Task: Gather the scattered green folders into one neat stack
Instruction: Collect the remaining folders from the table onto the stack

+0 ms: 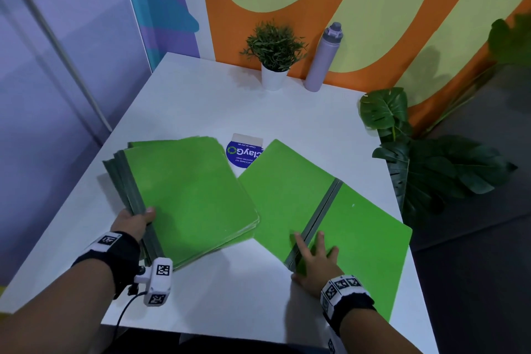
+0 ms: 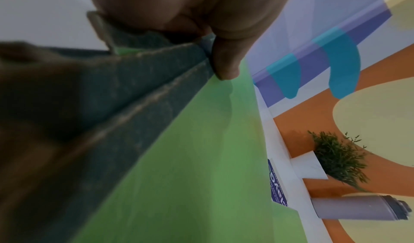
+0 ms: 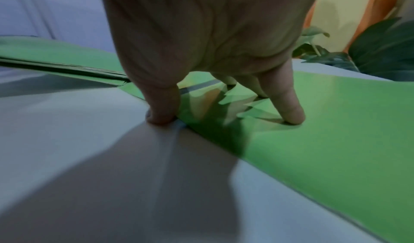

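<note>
Head view first: the stack of green folders [image 1: 186, 198] sits on the left half of the white table [image 1: 201, 100], spines fanned toward the left edge, and the left hand [image 1: 133, 223] grips it at the near spine corner, thumb on top and fingers out of sight beneath, likely to steady the pile while more comes in. Just right of it lie two loose green folders [image 1: 324, 218], overlapping, with a grey spine running between them. The right hand [image 1: 314, 263] lies flat on them with fingers spread; in the right wrist view the thumb [image 3: 160, 105] presses the table right at the folder's near edge, looks like a setup to slide or pry the pair up. Edges now: the rightmost folder overhangs the table's right side, so a push rightward risks dropping it. Open tabletop shows in front, near the person. Farther back, a blue sticker [image 1: 244, 152], a potted plant [image 1: 273, 52] and a lilac bottle [image 1: 323, 57] stand well apart from the work.
</note>
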### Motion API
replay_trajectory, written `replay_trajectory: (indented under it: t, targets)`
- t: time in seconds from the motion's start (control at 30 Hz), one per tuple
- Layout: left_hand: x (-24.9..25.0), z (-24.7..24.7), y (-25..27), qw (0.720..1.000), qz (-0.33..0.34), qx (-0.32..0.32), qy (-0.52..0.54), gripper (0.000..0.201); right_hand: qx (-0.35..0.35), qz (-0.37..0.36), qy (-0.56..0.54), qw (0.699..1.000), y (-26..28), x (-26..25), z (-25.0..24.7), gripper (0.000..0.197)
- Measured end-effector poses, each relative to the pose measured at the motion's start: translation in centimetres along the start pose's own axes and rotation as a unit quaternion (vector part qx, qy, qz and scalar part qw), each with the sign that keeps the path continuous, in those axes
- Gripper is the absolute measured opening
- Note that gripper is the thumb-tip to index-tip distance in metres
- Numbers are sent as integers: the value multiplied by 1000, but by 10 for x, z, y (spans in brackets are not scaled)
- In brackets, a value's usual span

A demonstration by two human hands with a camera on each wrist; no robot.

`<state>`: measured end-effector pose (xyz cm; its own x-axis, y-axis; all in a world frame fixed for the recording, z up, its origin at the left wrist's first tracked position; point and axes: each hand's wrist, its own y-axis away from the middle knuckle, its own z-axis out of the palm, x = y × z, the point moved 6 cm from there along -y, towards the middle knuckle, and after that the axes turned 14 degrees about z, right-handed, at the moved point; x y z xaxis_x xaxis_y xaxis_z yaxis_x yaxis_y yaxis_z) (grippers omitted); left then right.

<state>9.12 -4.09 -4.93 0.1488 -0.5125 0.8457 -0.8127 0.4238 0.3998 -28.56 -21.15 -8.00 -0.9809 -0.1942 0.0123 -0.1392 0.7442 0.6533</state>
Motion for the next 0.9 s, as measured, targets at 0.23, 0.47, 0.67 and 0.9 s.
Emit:
replay_trajectory:
  t: [0.23, 0.47, 0.67, 0.9]
  targets:
    - [-21, 4, -12, 999, -16, -35, 18, 45, 79, 0, -112, 991, 3, -6, -61, 90]
    - [-15, 36, 12, 995, -4, -103, 1, 33, 398, -117, -357, 837, 40, -11, -169, 71]
    - [-4, 78, 35, 985, -51, -133, 97, 31, 373, -232, -146, 886, 71, -84, -155, 81]
    - [7, 94, 43, 979, -45, -183, 74, 124, 155, -452, 59, 876, 60, -116, -31, 74]
